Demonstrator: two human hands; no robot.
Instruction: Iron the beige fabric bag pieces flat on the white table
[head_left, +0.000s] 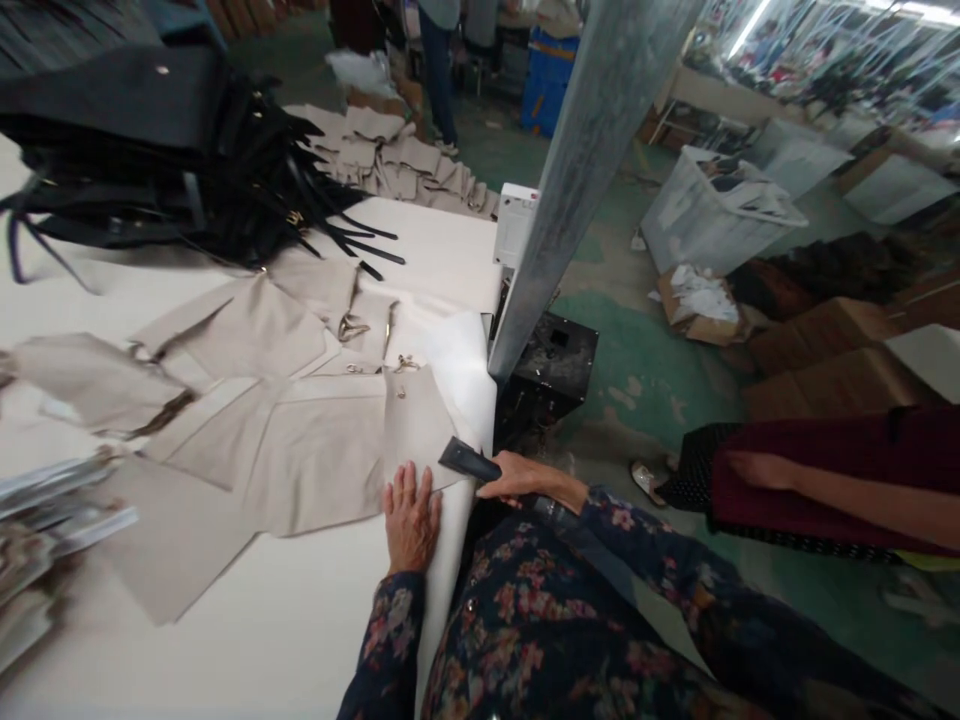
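My left hand (412, 520) lies flat, fingers stretched, on the lower edge of a beige fabric piece (420, 415) near the table's right edge. My right hand (517, 476) is closed around a black tool with a flat, wide end (469, 459); its exact kind is not clear. The tool's end reaches over the right corner of that fabric, close to my left hand. A larger beige panel (322, 450) lies to the left, partly overlapped. Small gold-coloured metal fittings (405, 362) sit at the top of the fabric pieces.
Black bags with straps (165, 150) are heaped at the table's (300, 620) far left. More beige pieces (405, 160) are stacked beyond it. A metal post (585, 180) rises at the right edge. Another person's arm (840, 485) is at right, near cardboard boxes (817, 340).
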